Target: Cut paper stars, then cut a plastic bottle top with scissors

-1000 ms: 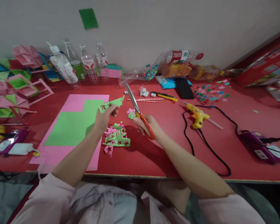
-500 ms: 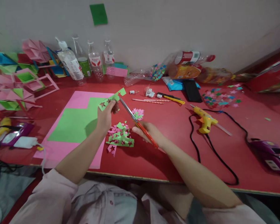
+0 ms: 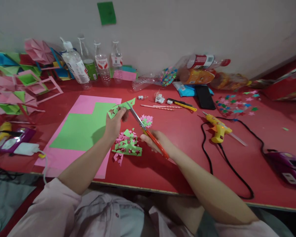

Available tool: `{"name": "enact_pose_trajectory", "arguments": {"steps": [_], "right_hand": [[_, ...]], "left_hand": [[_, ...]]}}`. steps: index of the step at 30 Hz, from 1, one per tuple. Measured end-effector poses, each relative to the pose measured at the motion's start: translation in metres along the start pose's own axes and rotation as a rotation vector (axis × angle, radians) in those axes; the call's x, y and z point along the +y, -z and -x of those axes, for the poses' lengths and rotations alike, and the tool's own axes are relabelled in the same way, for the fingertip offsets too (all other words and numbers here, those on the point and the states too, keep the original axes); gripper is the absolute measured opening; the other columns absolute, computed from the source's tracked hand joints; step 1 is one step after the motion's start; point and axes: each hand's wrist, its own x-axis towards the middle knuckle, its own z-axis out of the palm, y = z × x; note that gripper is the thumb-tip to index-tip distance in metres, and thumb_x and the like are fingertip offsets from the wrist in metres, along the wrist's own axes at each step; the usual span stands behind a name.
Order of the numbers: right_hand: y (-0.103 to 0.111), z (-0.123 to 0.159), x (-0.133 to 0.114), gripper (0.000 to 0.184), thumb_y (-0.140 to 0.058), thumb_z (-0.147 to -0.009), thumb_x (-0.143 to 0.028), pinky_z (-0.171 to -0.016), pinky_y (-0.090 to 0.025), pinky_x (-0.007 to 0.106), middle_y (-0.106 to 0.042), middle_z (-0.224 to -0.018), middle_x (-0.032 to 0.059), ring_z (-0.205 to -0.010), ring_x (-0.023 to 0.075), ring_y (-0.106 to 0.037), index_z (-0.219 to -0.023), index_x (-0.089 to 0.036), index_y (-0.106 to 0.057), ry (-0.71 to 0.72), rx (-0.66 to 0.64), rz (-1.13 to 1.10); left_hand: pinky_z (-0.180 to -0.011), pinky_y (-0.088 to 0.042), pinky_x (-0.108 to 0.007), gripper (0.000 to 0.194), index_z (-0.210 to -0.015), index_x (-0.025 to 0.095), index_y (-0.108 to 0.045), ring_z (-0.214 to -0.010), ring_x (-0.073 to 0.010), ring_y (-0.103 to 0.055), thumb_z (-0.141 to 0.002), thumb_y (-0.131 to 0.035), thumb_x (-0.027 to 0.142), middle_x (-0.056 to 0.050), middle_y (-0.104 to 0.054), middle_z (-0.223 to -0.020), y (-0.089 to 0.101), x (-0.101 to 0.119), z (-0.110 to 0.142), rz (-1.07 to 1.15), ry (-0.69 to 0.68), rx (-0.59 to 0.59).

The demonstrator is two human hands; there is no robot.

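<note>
My left hand (image 3: pixel 115 122) pinches a strip of green paper (image 3: pixel 112 112) that has star-shaped holes in it. My right hand (image 3: pixel 160 142) is closed around orange-handled scissors (image 3: pixel 151 138), whose blades point up and left and meet the strip near its right part. Just below the hands lies a heap of pink and green paper scraps (image 3: pixel 128 144) with star cut-outs. Beside the scissor blades sits a small pile of pink and green paper stars (image 3: pixel 147 120). Large green paper (image 3: pixel 76 130) rests on a pink sheet (image 3: pixel 76 161) under my left arm.
A yellow glue gun (image 3: pixel 219 128) with a black cord lies right, near a phone (image 3: pixel 205 97) and a cutter knife (image 3: pixel 185 104). Plastic bottles (image 3: pixel 102 62) stand by the wall; others lie at back right. Folded paper models (image 3: pixel 17 85) and a purple power strip (image 3: pixel 17 140) are left.
My left hand has shifted slightly right and down, and the green strip has turned a little against the scissor blades. The scissors stay in my right hand, nearly unmoved.
</note>
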Motion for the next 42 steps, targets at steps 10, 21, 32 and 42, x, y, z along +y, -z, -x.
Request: {"name": "enact_pose_trajectory", "arguments": {"steps": [10,21,32,42], "right_hand": [[-0.002,0.003,-0.008,0.054,-0.058,-0.076,-0.074,-0.039,-0.034,0.023,-0.039,-0.044,-0.0082,-0.036,0.0085,-0.039,-0.067,-0.021,-0.052,-0.094,-0.028,-0.125],[-0.004,0.003,-0.012,0.049,-0.057,-0.08,-0.069,-0.037,-0.036,0.023,-0.035,-0.042,-0.0098,-0.035,0.0078,-0.034,-0.07,-0.021,-0.053,-0.1,-0.025,-0.203],[-0.007,0.002,-0.005,0.052,-0.052,-0.08,-0.073,-0.035,-0.034,0.023,-0.034,-0.041,-0.0094,-0.032,0.0078,-0.034,-0.067,-0.022,-0.049,-0.074,-0.006,-0.16],[-0.007,0.002,-0.008,0.047,-0.052,-0.083,-0.065,-0.035,-0.033,0.023,-0.035,-0.041,-0.0093,-0.031,0.0079,-0.035,-0.067,-0.022,-0.048,-0.099,0.005,-0.128]], "left_hand": [[-0.047,-0.038,-0.02,0.016,-0.062,0.018,-0.059,-0.049,-0.0058,-0.049,-0.076,-0.063,0.023,0.004,-0.056,-0.054,0.0,-0.003,0.0,0.006,0.016,0.007],[-0.048,-0.039,-0.022,0.019,-0.06,0.018,-0.058,-0.048,-0.0064,-0.049,-0.076,-0.065,0.025,0.003,-0.055,-0.053,0.001,-0.004,-0.002,-0.026,-0.022,0.011],[-0.048,-0.038,-0.021,0.024,-0.056,0.018,-0.056,-0.047,-0.0058,-0.047,-0.079,-0.062,0.024,0.003,-0.054,-0.05,-0.002,0.004,0.002,-0.02,-0.023,-0.012],[-0.048,-0.039,-0.021,0.02,-0.06,0.017,-0.059,-0.046,-0.0055,-0.048,-0.079,-0.062,0.022,0.004,-0.056,-0.052,0.001,-0.001,0.001,-0.001,-0.011,-0.009]]}}
